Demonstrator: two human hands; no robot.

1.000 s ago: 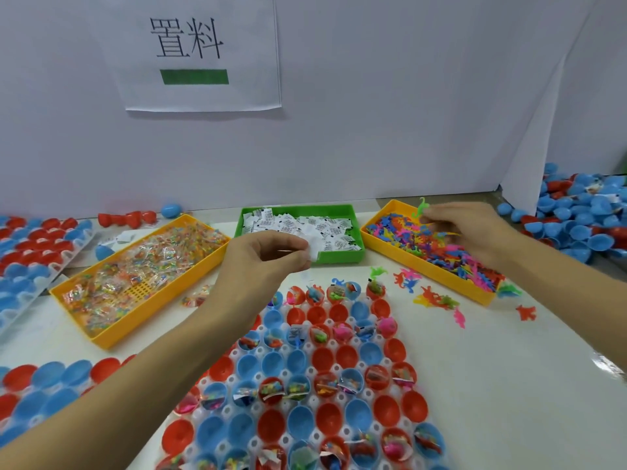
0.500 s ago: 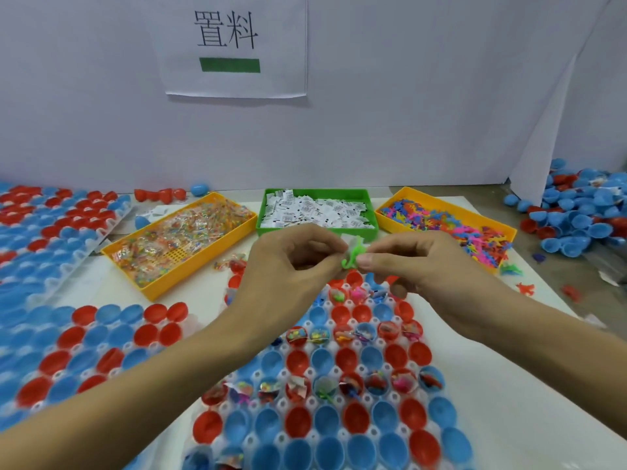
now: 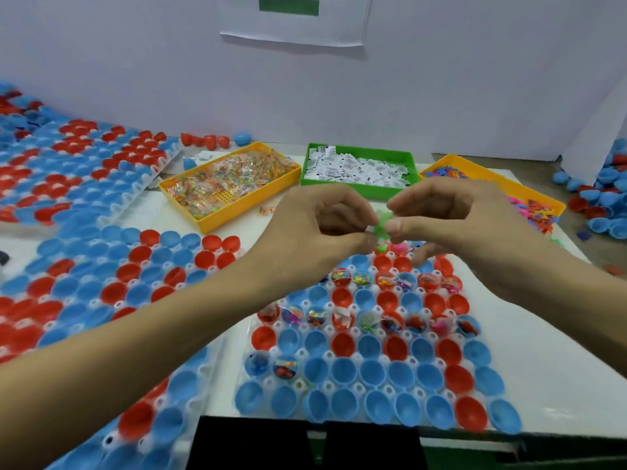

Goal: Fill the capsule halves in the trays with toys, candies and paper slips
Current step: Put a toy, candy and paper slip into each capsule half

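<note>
Above the far rows of the capsule tray, both hands pinch one small green toy.

From my seat I see the left hand and the right hand meeting fingertip to fingertip, thumbs and forefingers curled onto the blurred green toy between them, held clear of the tray. Directly under the grip sit red and blue capsule halves, some already holding toys, candies and slips, many bare. Just beyond the grip lies the green bin of paper slips; beyond and left of it the yellow candy bin; right of it, partly hidden by the right hand, the yellow toy bin.
</note>
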